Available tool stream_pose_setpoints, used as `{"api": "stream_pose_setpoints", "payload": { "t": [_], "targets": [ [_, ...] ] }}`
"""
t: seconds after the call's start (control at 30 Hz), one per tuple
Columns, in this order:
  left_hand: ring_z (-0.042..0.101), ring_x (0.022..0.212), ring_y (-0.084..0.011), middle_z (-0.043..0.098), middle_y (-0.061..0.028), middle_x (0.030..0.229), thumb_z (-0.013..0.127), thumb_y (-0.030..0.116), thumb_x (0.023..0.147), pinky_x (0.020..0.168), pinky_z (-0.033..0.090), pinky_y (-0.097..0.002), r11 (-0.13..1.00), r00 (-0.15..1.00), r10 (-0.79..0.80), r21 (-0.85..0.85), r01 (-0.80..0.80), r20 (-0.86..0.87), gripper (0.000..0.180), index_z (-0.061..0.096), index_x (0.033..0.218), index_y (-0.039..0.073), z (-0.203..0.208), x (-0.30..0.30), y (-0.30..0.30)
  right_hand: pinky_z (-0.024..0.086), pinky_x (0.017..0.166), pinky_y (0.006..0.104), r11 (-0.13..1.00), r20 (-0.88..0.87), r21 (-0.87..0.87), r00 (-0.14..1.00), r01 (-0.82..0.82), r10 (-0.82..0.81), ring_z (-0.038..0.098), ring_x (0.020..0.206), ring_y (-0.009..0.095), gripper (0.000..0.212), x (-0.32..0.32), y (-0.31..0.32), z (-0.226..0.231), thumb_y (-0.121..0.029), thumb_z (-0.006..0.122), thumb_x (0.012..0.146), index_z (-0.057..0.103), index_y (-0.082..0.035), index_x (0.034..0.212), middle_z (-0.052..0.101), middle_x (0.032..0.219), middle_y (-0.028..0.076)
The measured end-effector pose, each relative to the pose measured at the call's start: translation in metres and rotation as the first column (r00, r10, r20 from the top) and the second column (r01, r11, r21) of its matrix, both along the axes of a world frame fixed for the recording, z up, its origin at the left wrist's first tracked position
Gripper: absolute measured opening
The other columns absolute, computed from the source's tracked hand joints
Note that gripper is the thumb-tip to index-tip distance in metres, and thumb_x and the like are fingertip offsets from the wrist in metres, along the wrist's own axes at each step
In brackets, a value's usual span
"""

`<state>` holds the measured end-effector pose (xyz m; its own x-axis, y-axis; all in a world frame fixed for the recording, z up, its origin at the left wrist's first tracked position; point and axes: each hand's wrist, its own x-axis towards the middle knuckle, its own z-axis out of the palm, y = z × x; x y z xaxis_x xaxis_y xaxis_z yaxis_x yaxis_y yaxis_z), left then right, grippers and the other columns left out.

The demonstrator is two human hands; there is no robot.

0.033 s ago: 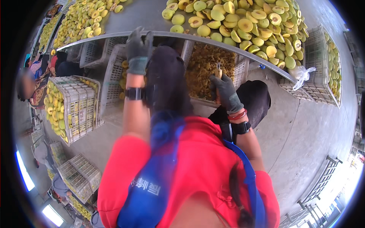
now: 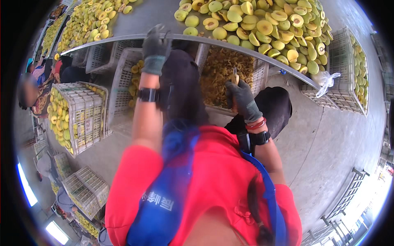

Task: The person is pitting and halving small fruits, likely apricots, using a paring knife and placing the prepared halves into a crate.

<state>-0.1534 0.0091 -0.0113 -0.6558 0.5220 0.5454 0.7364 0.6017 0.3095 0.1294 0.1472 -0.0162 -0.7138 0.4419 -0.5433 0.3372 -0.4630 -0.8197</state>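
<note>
My left hand (image 2: 156, 49), in a dark grey glove, is raised at the metal table's (image 2: 164, 20) near edge. Its fingers are apart, slightly curled and a little blurred, and nothing shows in them. A small tan-handled tool (image 2: 235, 76) is upright in my gloved right hand (image 2: 243, 97), its thin tip pointing away from me. The fist hides much of its handle. That hand is above my lap, in front of a crate (image 2: 259, 76) filled with brownish-orange fruit scraps (image 2: 221, 67). Halved yellow-green peaches (image 2: 264, 28) are heaped on the table at the right.
Another fruit pile (image 2: 92, 20) covers the table's far left. A crate (image 2: 122, 88) with fruit halves stands left of my knee. Full crates flank me at left (image 2: 88, 119) and right (image 2: 334, 88). A plastic bag (image 2: 327, 82) hangs at the table's corner. A person (image 2: 41, 92) sits at the left.
My left hand has shifted slightly to the right and its fingers have curled a little more. My right hand with the tool has hardly moved.
</note>
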Motion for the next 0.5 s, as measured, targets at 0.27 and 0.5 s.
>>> {"api": "stream_pose_setpoints", "payload": {
  "t": [0.27,0.5],
  "targets": [
    [0.06,0.099,-0.0351,0.062,-0.0194,0.108,0.06,0.047,0.078,0.084,0.047,-0.0432,0.901,0.904,0.0,-0.392,0.186,0.428,0.057,0.054,0.113,0.002,-0.07,-0.045,0.157,0.038,0.038,0.0256,0.954,0.026,0.271,0.992,-0.128,0.126,0.048,0.041,0.013,0.019,0.008,0.01,-0.051,-0.021,0.055,0.087,0.052,-0.002,0.085,0.05,0.058,0.004],
    [0.061,0.093,-0.0342,0.063,-0.0184,0.099,0.067,0.045,0.072,0.08,0.048,-0.0415,0.957,0.86,-0.18,-0.117,0.265,0.477,0.059,0.053,0.109,0.002,-0.095,-0.059,0.143,0.038,0.037,0.0255,0.986,-0.007,0.114,0.992,-0.122,0.124,0.049,0.041,0.013,0.018,0.006,-0.004,-0.014,-0.019,0.054,0.088,0.051,-0.001,0.087,0.051,0.061,0.004]
  ]
}}
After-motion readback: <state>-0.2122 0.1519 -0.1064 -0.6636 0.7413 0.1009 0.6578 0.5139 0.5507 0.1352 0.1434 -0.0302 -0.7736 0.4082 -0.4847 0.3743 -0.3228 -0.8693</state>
